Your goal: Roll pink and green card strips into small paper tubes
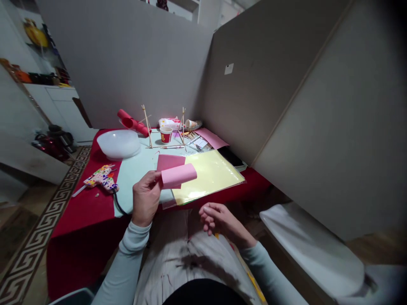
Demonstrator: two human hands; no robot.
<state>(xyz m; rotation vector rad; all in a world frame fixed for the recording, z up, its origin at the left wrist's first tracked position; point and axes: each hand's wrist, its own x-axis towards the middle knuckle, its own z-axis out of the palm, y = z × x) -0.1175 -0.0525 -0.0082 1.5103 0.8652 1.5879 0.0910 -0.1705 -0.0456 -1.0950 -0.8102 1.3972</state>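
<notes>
My left hand point(146, 197) pinches the left end of a curled piece of pink paper point(179, 175), held above the table. Behind it lies another sheet of darker pink paper point(170, 161), partly covered by the curled piece. A yellow sheet in a clear sleeve point(210, 176) rests flat to the right of the papers. Over my lap, in front of the table edge, hovers my right hand point(216, 218); its fingers are loosely curled and apart, with nothing seen in them.
A glue gun point(101, 178) with a black cord and a white translucent bowl point(119, 144) are at left. Farther back stand a stick frame point(148, 127), a paper cup point(165, 135) and red paper rolls point(130, 122). Grey panels point(248, 84) wall the back and right.
</notes>
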